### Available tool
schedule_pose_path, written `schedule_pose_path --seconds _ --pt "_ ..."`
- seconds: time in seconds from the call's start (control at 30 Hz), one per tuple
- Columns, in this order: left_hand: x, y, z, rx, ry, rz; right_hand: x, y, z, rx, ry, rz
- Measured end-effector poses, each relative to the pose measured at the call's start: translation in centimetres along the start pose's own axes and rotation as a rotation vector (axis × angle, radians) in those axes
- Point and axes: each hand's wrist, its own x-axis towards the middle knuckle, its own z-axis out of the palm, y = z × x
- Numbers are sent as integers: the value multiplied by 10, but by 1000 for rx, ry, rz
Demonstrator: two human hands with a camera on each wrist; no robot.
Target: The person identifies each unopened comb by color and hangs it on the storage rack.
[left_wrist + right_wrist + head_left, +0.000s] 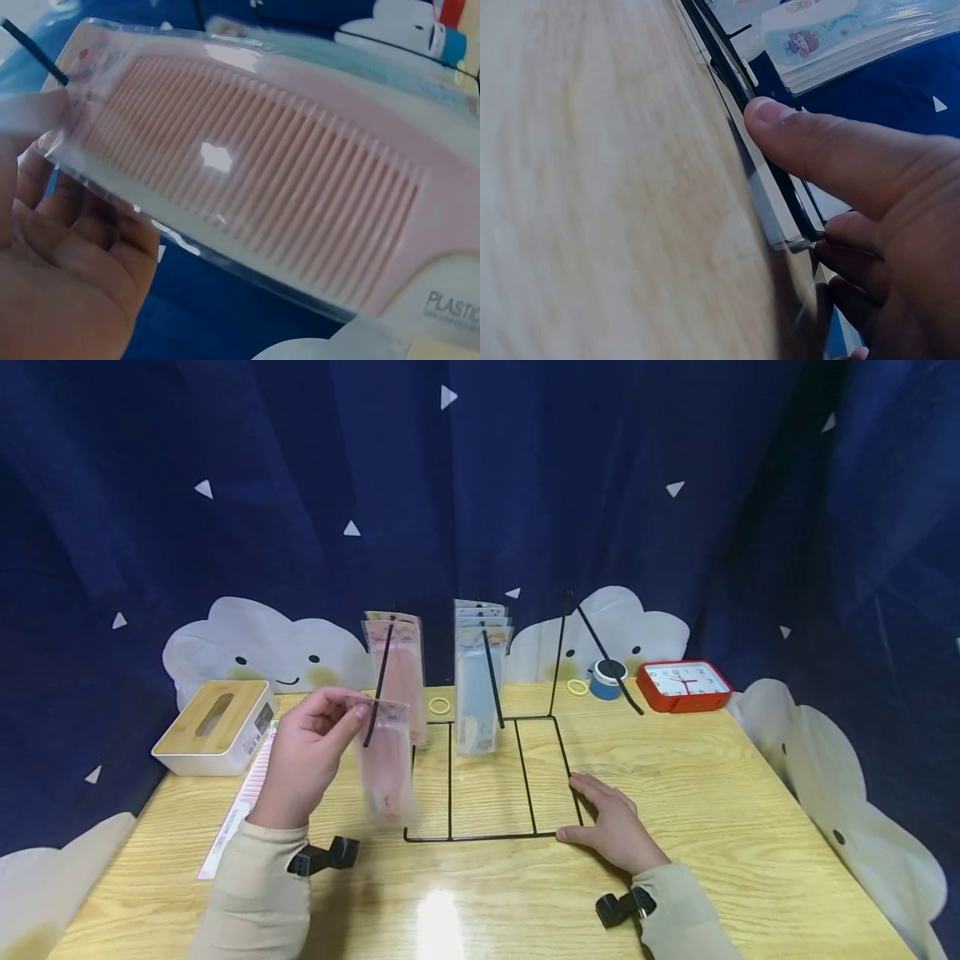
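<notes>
Right hand (pixel 611 828) lies flat on the pale wooden table (pixel 750 827), fingers straight, touching the near right corner of the black wire display rack (pixel 491 793); the right wrist view shows the thumb (pixel 817 142) along the base wire, other fingers cut off at the frame edge. Left hand (pixel 303 760) is raised over the near left of the table, thumb and fingertips pinching the top edge of a pink plastic comb in a clear packet (pixel 385 758). The packet hangs down below the grip, blurred in the head view; the wrist view shows the comb teeth clearly, label cut off. It sits at the near tip of the rack's left black peg (pixel 378 685); whether it is on the peg, cannot tell. Farther along that peg hang more pink comb packets (pixel 397 672); blue comb packets (pixel 478 685) hang on the middle peg. Far left a white tissue box with wooden lid (pixel 213 725), far right a red alarm clock (pixel 686 685).
</notes>
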Motion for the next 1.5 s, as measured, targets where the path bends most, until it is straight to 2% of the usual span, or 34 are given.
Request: schedule_pose_path --seconds 0.13,0.33,0.5,0.63,0.77,0.9,1.0,1.1,1.17,1.2,1.3,1.37,1.5 --pt "25 -6 4 37 40 -15 0 1 1 -5 3 7" --pt "58 -13 8 163 62 -54 1 2 3 3 3 9" --pt "76 -21 10 155 69 -58 1 3 4 10 0 13" --pt "82 -25 10 160 73 -35 1 4 5 14 -5 20" --pt "80 -27 5 184 58 -28 0 4 4 9 4 15" --pt "72 -47 -13 170 82 -54 -1 2 4 18 3 1" --pt "62 -77 -35 216 146 -132 -1 1 3 22 -1 -3" --pt "46 -111 -60 329 161 -294 0 1 4 16 -4 0" --pt "35 -132 -74 415 110 -424 0 2 3 14 -6 -1" --pt "30 -142 -82 456 61 -485 1 2 3 11 -8 -4" --pt "20 -163 -98 582 -86 -608 1 3 3 8 -10 -7" --pt "17 -173 -105 679 -146 -635 1 3 2 7 -7 -9" --pt "17 -177 -107 804 -221 -668 0 3 2 3 8 -17"
